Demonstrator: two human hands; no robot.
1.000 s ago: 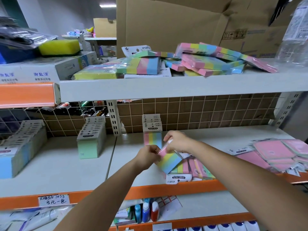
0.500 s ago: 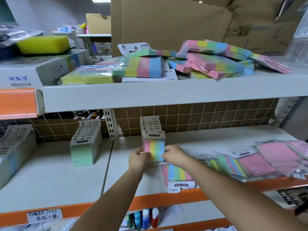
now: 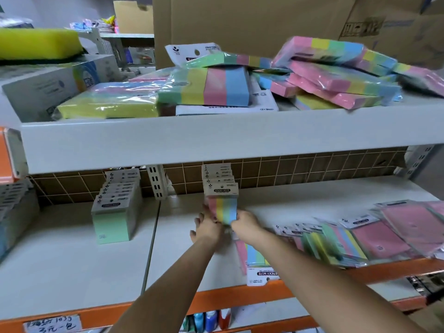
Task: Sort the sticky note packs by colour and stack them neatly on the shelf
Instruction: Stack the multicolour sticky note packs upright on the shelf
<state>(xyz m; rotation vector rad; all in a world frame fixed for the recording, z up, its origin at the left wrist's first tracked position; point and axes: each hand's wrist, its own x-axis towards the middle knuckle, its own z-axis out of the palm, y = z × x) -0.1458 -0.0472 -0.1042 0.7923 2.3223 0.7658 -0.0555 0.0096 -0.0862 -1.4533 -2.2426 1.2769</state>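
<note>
Well above the fingers (image 3: 240,218), large cardboard boxes (image 3: 240,20) are seen standing at the back. Far up and to the left of the fingers, a yellow sponge (image 3: 38,44) is laid on top of a white printed carton (image 3: 55,90). Just behind and above the fingers, a brown tiled wall (image 3: 312,169) is covered by a wire grid, and a slotted white upright (image 3: 157,186) is fixed to their left. Below the fingers, small bottles (image 3: 204,320) are stood together, and a handwritten price label (image 3: 51,324) is stuck down to the lower left.
</note>
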